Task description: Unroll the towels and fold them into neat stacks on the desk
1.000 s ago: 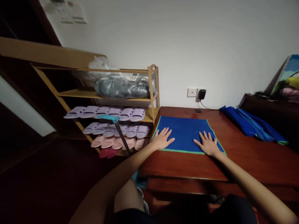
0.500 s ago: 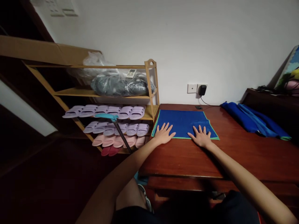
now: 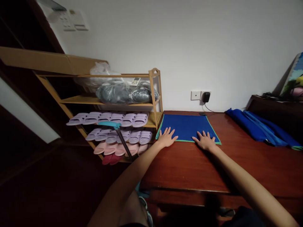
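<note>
A blue cloth with green edging [image 3: 184, 126] lies spread flat on the reddish-brown wooden table [image 3: 182, 167], close to the wall. My left hand [image 3: 167, 138] rests flat with fingers spread on its near left corner. On the near right part of the cloth, my right hand [image 3: 204, 140] also lies palm down, fingers apart. Neither hand grips anything. Farther right on the table are more blue cloths [image 3: 255, 126], loosely folded and bunched together.
Left of the table stands a wooden shoe rack [image 3: 155, 101] with rows of lilac slippers [image 3: 110, 118] and pink slippers [image 3: 111, 148]. A handle with a turquoise top [image 3: 109, 124] rises before it. A black plug adapter [image 3: 206, 97] sits in the wall socket, its cable trailing right.
The cloth's right side, earlier rumpled, now lies smoother and straighter. Both hands remain spread on its near edge. The view has tilted slightly, so the scene sits lower.
</note>
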{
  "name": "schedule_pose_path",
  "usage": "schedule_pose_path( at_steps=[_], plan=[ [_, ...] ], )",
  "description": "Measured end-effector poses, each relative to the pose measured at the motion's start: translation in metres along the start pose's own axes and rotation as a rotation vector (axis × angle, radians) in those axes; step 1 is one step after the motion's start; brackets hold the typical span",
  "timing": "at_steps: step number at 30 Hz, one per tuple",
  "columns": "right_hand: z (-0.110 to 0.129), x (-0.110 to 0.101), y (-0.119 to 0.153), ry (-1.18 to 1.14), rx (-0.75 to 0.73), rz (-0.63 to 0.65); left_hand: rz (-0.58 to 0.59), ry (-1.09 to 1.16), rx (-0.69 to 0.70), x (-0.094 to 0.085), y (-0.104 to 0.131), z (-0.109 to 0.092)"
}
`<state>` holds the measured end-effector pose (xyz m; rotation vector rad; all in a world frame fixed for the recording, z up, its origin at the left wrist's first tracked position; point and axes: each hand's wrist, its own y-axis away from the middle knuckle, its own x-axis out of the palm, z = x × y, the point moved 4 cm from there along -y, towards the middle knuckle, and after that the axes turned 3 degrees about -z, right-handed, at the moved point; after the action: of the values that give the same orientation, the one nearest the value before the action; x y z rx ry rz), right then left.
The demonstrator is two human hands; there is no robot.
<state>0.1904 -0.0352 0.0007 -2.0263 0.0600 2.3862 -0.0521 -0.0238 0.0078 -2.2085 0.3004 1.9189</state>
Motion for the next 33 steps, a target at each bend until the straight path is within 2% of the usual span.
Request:
schedule_pose_path(
  at_steps=[5,8,10,12,14,16,17,20,23,26,29,31,33],
  plan=[
    [-0.008,-0.007,-0.011,-0.021,0.035,-0.11,-0.085,-0.032,0.017,-0.009,0.008,0.002],
    [-0.009,0.0,-0.024,-0.017,-0.005,-0.067,-0.02,-0.011,0.023,-0.01,0.006,0.005],
    [-0.009,0.004,-0.032,-0.014,-0.028,0.004,-0.013,-0.011,0.01,-0.013,0.001,0.007],
    [-0.008,0.004,-0.038,-0.015,-0.023,0.036,-0.076,-0.027,-0.005,-0.019,-0.009,0.004],
    [-0.005,-0.001,-0.041,-0.01,-0.023,-0.053,-0.146,-0.033,0.004,-0.023,-0.022,-0.004],
    [-0.001,-0.004,-0.044,-0.006,-0.018,-0.141,-0.156,-0.01,0.037,-0.02,-0.038,-0.014],
    [0.0,-0.003,-0.045,-0.006,-0.014,-0.144,-0.135,0.008,0.048,-0.016,-0.046,-0.019],
    [0.003,0.006,-0.054,-0.008,-0.006,-0.031,-0.043,0.043,0.034,0.0,-0.067,-0.025],
    [0.004,0.008,-0.067,-0.011,-0.014,-0.008,-0.022,0.033,0.026,0.007,-0.081,-0.023],
    [0.007,0.004,-0.072,-0.019,-0.013,-0.028,-0.086,0.003,0.005,0.002,-0.084,-0.02],
    [0.01,-0.001,-0.066,-0.009,0.002,-0.128,-0.165,-0.022,-0.064,-0.004,-0.078,-0.018],
    [0.011,0.001,-0.06,-0.001,0.008,-0.113,-0.1,0.003,-0.118,-0.001,-0.073,-0.015],
    [0.012,0.007,-0.057,-0.003,0.008,-0.027,-0.007,0.03,-0.142,0.004,-0.07,-0.012]
  ],
)
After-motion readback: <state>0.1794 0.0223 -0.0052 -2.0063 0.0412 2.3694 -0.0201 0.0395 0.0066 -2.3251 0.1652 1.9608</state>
